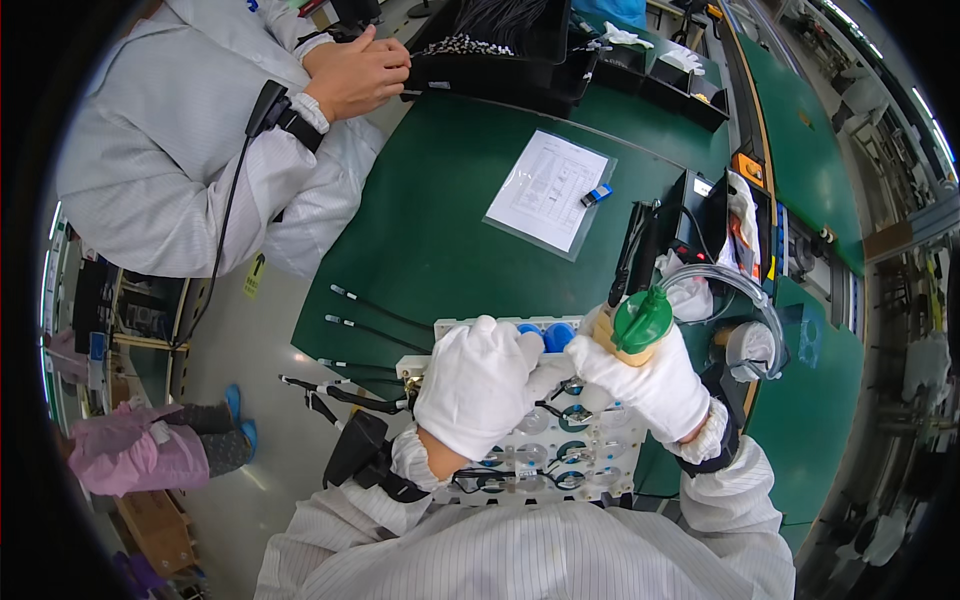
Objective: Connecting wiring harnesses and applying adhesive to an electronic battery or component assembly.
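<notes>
A white board-like fixture (535, 482) with rows of round openings, clear discs and short black cables lies in front of me. My right hand (650, 385), in a white glove, is wrapped round what looks like a tan dispensing syringe (630, 352) with a green cap (642, 320). Its lower end is hidden by my fingers. Also gloved, my left hand (475, 390) rests over the fixture's left part with fingers bent and pressed together. Whatever they grip is hidden. Two blue round parts (557, 337) show at the fixture's far edge, between my hands.
Thin black cables (375, 305) stretch left from the fixture across the green table (430, 210). A coiled grey tube (765, 310), a black control box (695, 215) and a round container (750, 348) stand right. Beyond lie a paper sheet (550, 190) and black bins (500, 85). A co-worker (220, 130) is at the far left.
</notes>
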A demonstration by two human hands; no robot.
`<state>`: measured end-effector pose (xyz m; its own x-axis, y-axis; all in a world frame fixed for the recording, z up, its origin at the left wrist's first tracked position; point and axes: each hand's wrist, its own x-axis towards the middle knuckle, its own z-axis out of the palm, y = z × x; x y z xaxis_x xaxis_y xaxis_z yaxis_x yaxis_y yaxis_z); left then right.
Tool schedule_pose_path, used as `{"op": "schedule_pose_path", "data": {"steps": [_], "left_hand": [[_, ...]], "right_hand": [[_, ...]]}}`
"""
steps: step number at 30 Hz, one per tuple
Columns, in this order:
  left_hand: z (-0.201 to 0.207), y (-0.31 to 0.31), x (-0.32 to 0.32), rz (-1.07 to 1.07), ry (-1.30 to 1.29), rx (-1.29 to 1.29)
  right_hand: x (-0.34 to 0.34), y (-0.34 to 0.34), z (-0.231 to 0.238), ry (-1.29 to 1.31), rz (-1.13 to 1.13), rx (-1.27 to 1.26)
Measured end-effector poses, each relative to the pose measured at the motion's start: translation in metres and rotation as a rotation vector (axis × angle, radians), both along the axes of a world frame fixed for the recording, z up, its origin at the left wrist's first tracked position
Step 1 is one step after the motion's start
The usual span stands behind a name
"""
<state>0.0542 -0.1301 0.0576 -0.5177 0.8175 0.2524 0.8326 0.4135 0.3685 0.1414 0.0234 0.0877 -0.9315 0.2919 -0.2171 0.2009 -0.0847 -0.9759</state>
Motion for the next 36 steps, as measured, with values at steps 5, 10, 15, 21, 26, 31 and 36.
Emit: {"op": "schedule_pose_path", "data": {"steps": [5,10,15,21,26,31,36], "left_hand": [[0.0,-0.003,0.003,0.008,0.022,0.016],[0.0,-0.002,0.003,0.008,0.031,-0.021],[0.001,0.002,0.0,0.003,0.025,-0.016],[-0.002,-0.005,-0.007,0.005,0.063,-0.005],[-0.005,0.004,-0.009,-0.001,0.33,-0.16],[0.008,-0.007,0.004,0.033,0.018,-0.108],[-0.006,-0.01,0.016,0.027,0.047,-0.032]], "right_hand": [[0.0,-0.001,0.003,-0.021,0.023,0.023],[0.001,0.0,0.003,-0.045,-0.002,0.026],[-0.004,0.005,0.0,-0.003,-0.001,0.055],[-0.011,0.001,0.005,-0.035,-0.003,0.059],[-0.01,0.004,-0.01,0.177,-0.163,0.014],[0.001,0.01,-0.013,0.011,-0.002,0.017],[0.015,0.013,-0.014,0.025,0.032,0.027]]}}
